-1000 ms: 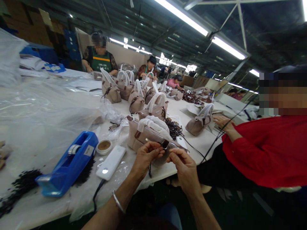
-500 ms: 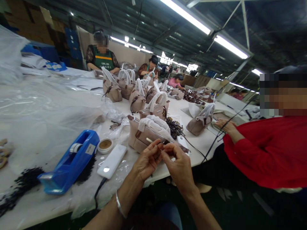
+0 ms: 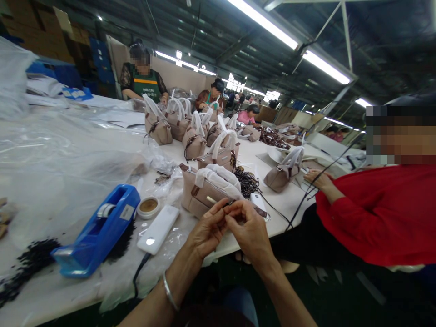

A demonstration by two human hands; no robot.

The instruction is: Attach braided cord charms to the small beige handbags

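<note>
My left hand (image 3: pixel 208 231) and my right hand (image 3: pixel 248 227) meet at the fingertips over the table's front edge. Both are closed in a pinch. Whatever lies between the fingers is too small or too hidden to make out. Just beyond them rests a beige handbag (image 3: pixel 195 200), tilted on its side, its handles (image 3: pixel 220 177) wrapped in white padding. Part of the bag's front is hidden behind my fingers. A bundle of dark beaded cords (image 3: pixel 247 181) lies behind it, with a white device (image 3: pixel 257 200) on a black cable beside it.
To the left are a blue tape dispenser (image 3: pixel 98 231), a tape roll (image 3: pixel 149 207), a white power bank (image 3: pixel 158 229) and black bits (image 3: pixel 30 268). Several wrapped handbags (image 3: pixel 158 127) stand farther back. A co-worker in a red top (image 3: pixel 374 213) sits at the right, near another handbag (image 3: pixel 281 175).
My hands have shifted very slightly left in the view, still pinched together, and the right fingers have turned a little. The handbag in front of them stays in place.
</note>
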